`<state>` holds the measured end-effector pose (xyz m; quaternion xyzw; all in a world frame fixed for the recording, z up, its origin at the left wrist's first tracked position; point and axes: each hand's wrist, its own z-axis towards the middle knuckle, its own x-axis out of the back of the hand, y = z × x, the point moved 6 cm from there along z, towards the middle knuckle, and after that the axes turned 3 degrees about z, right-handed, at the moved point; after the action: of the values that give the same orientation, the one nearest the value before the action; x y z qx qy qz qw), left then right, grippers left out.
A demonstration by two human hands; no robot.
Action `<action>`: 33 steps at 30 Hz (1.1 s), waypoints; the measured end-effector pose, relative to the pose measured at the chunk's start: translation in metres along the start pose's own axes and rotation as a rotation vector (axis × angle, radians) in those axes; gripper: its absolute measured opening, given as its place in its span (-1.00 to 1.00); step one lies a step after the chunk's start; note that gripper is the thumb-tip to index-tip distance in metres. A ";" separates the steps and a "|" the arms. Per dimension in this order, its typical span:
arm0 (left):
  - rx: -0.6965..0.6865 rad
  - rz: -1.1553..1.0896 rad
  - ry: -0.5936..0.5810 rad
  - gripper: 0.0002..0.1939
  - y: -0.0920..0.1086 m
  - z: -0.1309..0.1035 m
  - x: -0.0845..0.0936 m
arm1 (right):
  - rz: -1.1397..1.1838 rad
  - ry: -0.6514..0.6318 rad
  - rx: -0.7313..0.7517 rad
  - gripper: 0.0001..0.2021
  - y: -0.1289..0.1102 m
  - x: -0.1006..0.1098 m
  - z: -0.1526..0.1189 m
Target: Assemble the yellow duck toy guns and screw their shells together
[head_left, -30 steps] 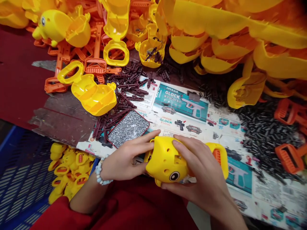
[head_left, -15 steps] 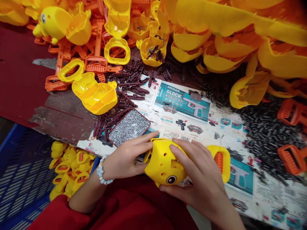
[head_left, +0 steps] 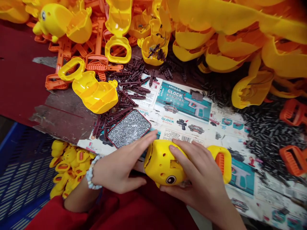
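A yellow plastic duck toy (head_left: 157,161), with a printed eye and small holes in its side, is gripped by my right hand (head_left: 200,167). Its handle (head_left: 227,166), with an orange ribbed piece inside, sticks out past that hand on the right. My left hand (head_left: 118,169) is open at the toy's left end, thumb and fingers apart. Whether its fingertips touch the shell I cannot tell. Just beyond this hand lies a red-rimmed tray (head_left: 109,139) full of small silver screws.
Dark red plastic parts (head_left: 122,103) and an open yellow shell half (head_left: 99,95) lie behind the tray. Yellow shells (head_left: 230,57) are heaped at the back. Black small parts (head_left: 271,137) spread on the right. At lower left, a blue crate (head_left: 26,179) holds yellow duck toys (head_left: 69,175).
My left thumb has come away from the toy and the hand has opened, shifting slightly left. My right hand keeps its hold on the toy.
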<state>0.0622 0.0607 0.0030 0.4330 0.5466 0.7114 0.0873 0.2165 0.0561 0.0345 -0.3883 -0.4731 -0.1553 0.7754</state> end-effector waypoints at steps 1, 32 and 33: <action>-0.001 0.018 0.001 -0.03 0.000 0.000 -0.002 | -0.004 0.000 -0.002 -0.54 0.000 0.000 0.000; 0.032 -0.149 0.278 -0.15 0.019 0.008 -0.009 | 0.035 0.141 -0.148 -0.55 0.001 0.023 -0.014; -0.077 -0.139 0.300 -0.18 0.025 0.007 -0.007 | 0.019 0.147 -0.164 -0.59 0.003 0.027 -0.014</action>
<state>0.0804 0.0512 0.0207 0.2796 0.5543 0.7807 0.0704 0.2399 0.0510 0.0525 -0.4423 -0.3970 -0.2142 0.7751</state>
